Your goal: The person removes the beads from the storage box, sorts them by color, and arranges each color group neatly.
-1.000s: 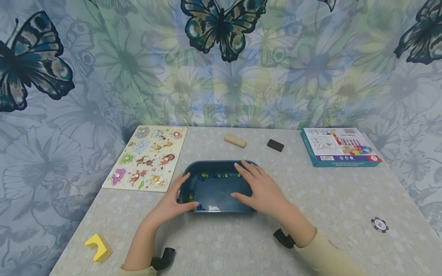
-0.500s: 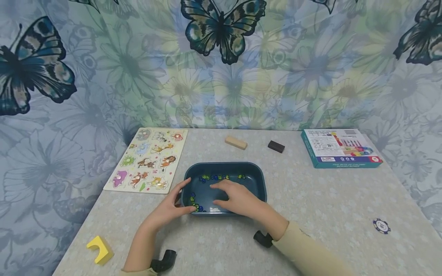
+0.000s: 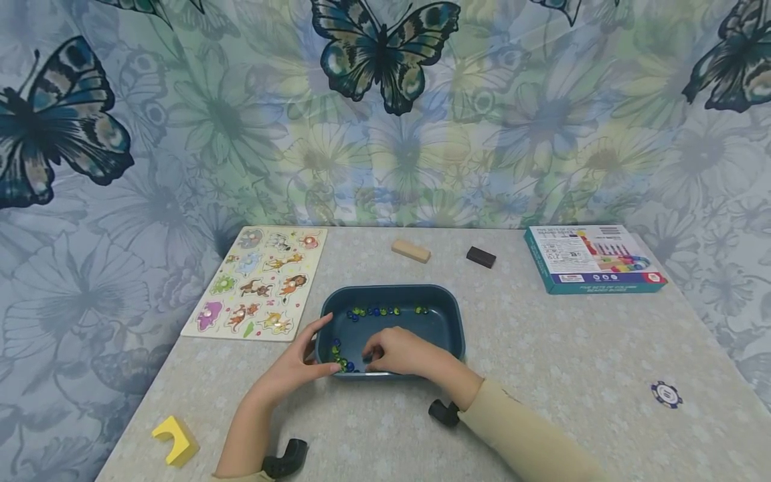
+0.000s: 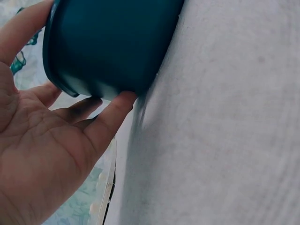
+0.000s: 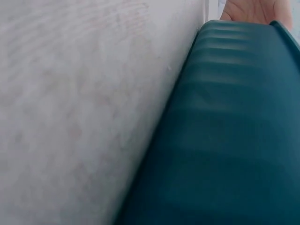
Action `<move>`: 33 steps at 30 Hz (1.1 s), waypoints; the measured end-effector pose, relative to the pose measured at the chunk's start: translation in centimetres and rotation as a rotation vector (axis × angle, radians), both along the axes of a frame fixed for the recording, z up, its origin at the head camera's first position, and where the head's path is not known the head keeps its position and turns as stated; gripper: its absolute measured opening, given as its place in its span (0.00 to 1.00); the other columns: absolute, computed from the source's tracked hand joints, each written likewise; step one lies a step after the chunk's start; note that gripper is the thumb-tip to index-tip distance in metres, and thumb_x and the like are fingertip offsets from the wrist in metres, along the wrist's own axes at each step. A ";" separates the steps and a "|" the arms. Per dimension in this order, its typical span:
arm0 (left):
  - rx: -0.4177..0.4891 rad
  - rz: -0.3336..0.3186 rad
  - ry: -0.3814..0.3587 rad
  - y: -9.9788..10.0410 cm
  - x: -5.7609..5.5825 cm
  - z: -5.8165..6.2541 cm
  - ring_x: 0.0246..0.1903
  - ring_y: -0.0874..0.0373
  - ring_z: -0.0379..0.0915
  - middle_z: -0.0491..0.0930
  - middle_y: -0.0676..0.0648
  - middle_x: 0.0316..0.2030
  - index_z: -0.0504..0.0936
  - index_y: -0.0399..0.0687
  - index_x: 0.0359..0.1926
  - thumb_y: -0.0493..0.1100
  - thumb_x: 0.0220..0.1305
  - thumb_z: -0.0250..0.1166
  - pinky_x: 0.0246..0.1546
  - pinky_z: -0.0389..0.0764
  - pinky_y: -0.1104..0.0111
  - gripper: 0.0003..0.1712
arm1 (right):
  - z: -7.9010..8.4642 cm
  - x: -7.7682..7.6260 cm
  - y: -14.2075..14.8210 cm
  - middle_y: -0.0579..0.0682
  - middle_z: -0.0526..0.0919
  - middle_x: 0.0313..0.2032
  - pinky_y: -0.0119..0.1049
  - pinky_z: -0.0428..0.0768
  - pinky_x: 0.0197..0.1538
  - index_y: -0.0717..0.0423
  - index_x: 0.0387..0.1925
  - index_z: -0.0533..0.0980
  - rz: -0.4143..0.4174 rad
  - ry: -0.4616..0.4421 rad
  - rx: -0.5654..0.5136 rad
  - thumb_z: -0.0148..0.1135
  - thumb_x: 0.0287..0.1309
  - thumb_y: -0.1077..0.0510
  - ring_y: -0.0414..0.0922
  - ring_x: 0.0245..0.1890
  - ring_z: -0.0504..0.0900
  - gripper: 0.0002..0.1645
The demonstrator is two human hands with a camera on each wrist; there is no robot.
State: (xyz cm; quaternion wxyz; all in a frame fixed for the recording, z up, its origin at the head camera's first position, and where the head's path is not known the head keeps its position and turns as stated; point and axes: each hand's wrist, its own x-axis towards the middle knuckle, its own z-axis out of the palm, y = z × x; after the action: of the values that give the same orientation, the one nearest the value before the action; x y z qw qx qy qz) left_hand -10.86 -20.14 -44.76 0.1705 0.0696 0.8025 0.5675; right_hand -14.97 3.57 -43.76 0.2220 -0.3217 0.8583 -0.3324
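A dark blue tray sits on the table and holds several small blue and yellow-green marbles along its far side. More marbles cluster in its near left corner. My left hand grips the tray's left end, thumb at the near rim; in the left wrist view its fingers touch the outer wall. Inside the tray, my right hand is lowered with curled fingers, close to the near left marbles. Its fingertips are largely hidden, so whether they pinch anything is unclear. The right wrist view shows only the tray's outer wall and part of the left hand.
An animal puzzle board lies at the back left. Behind the tray are a wooden block and a black block. A boxed set is at the back right, a poker chip at right, a yellow arch block front left.
My right hand has left the tray's right end, moved left over the inside, and dipped down with its fingers curling. My left hand stays at the left end.
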 end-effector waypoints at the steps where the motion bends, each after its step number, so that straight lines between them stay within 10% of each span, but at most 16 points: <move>1: 0.003 0.002 -0.002 0.0 0.0 0.0 0.68 0.35 0.38 0.39 0.45 0.72 0.51 0.65 0.71 0.43 0.54 0.70 0.62 0.51 0.42 0.50 | 0.0 0.0 -0.1 0.37 0.80 0.25 0.26 0.75 0.29 0.55 0.40 0.82 0.006 -0.006 0.002 0.66 0.54 0.57 0.31 0.24 0.76 0.11; 33: 0.024 -0.018 0.026 -0.1 0.0 -0.2 0.68 0.36 0.40 0.40 0.46 0.72 0.50 0.63 0.72 0.42 0.55 0.69 0.61 0.54 0.41 0.50 | 0.2 -0.4 -3.0 0.38 0.82 0.27 0.24 0.75 0.31 0.52 0.33 0.84 0.091 -0.005 0.076 0.64 0.55 0.60 0.31 0.25 0.77 0.04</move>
State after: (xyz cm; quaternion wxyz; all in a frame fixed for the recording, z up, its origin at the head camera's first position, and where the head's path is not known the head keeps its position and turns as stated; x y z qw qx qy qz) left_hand -10.83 -20.25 -44.93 0.1645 0.0861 0.7971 0.5746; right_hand -15.37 0.55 -43.60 0.2512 -0.3508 0.8543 -0.2899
